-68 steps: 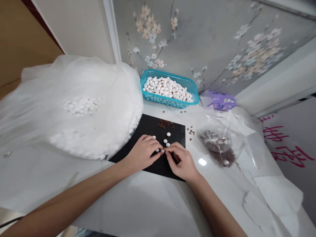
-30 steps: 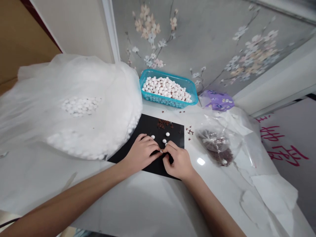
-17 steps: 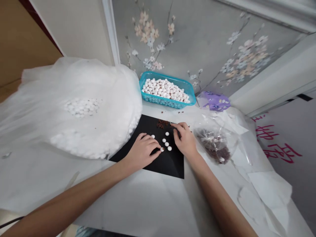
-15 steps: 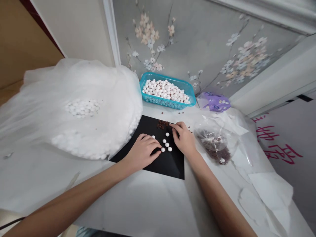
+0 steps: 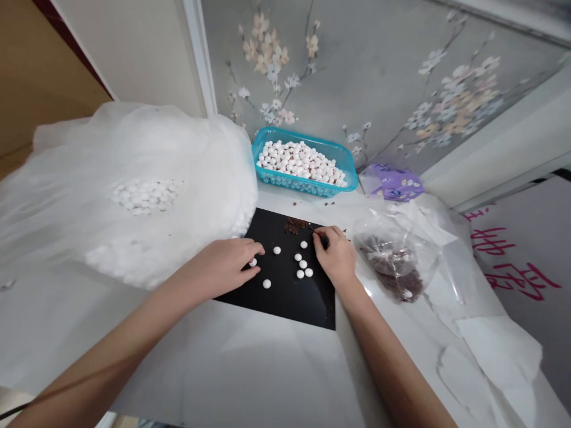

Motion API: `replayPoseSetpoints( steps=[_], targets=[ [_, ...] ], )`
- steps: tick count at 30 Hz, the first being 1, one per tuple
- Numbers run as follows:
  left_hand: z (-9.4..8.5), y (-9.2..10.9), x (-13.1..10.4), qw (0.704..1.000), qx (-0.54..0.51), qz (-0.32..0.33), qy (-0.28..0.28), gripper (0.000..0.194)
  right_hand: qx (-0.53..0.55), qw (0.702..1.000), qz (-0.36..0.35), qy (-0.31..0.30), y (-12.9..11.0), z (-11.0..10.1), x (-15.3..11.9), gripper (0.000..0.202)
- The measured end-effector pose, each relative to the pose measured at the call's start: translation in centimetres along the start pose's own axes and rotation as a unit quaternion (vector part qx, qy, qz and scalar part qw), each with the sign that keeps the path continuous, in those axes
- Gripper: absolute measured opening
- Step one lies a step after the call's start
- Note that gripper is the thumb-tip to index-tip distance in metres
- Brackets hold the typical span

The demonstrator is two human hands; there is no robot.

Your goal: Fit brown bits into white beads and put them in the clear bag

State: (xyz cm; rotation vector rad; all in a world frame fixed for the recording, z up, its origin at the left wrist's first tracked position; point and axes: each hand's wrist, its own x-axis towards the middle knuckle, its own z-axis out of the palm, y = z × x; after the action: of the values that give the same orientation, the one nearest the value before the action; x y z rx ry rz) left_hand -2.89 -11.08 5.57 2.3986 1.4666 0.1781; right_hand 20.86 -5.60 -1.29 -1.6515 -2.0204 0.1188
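Observation:
On a black mat (image 5: 285, 297) lie several small white balls (image 5: 303, 264), most of them grouped in front of my right hand. My left hand (image 5: 225, 264) is over the mat's left edge, thumb and fingers apart around one white ball (image 5: 253, 262); whether they touch it I cannot tell. Two more balls lie loose just right of that hand. My right hand (image 5: 336, 254) rests at the mat's right edge with thumb and forefinger pinched together. What is in the pinch is too small to make out. A little heap of dark brown bits (image 5: 294, 225) lies just beyond.
A blue basket (image 5: 306, 189) of white balls and brown bits stands against the wall. To the left bulges a big translucent bag (image 5: 200, 154) of white balls. At right are a clear bag of brown bits (image 5: 401, 276) and a purple packet (image 5: 395, 182).
My left hand has moved left, away from the grouped balls to a ball near the mat's left side. My right hand has drawn back slightly from the brown heap, its fingers more curled.

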Motion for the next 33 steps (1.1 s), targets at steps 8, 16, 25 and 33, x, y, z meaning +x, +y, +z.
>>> replayPoseSetpoints(
  steps=[8,16,25,33],
  targets=[
    [0.8,-0.3,0.3,0.999,0.04,0.008,0.005,0.016,0.05,0.998,0.03,0.012,0.0,-0.1,0.1,0.018],
    [2.0,1.6,1.0,0.993,0.065,0.066,0.071,0.02,0.073,0.995,0.043,0.045,0.6,0.1,0.2,0.022],
    [4.9,2.7,1.4,0.985,-0.045,0.055,0.155,0.014,0.073,0.996,0.048,0.015,0.5,0.1,0.1,0.02],
    [5.7,2.4,1.6,0.987,-0.061,0.058,0.14,0.015,0.059,0.997,0.032,0.023,0.4,-0.1,0.2,0.019]
  ],
)
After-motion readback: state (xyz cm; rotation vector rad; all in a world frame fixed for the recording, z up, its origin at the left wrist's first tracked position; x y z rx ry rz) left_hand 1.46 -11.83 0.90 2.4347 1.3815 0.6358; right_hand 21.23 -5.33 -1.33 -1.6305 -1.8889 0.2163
